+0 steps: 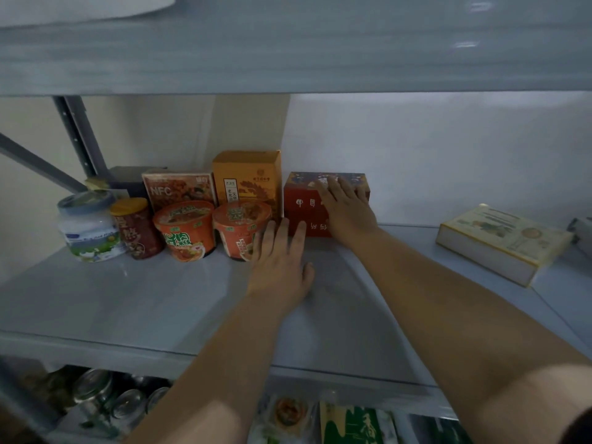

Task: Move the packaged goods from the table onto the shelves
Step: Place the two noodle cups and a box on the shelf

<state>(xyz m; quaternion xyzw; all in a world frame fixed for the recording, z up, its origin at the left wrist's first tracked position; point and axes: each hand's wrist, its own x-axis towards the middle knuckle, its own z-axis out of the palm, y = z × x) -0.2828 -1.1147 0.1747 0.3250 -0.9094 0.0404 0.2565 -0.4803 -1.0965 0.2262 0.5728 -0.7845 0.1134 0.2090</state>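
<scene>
A red box with a dark patterned top stands at the back of the grey shelf, beside a tall orange box. My right hand lies flat over the red box's top and front right, fingers straight. My left hand reaches in with straight fingers, its fingertips at the red box's lower left front corner, next to an orange noodle cup. A second noodle cup, an NFC box, a dark red jar and a white tub line the left.
A flat pale box with yellow edges lies on the shelf's right. The upper shelf hangs close overhead. A grey upright and brace stand at the back left. Glass jars and green packets fill the shelf below.
</scene>
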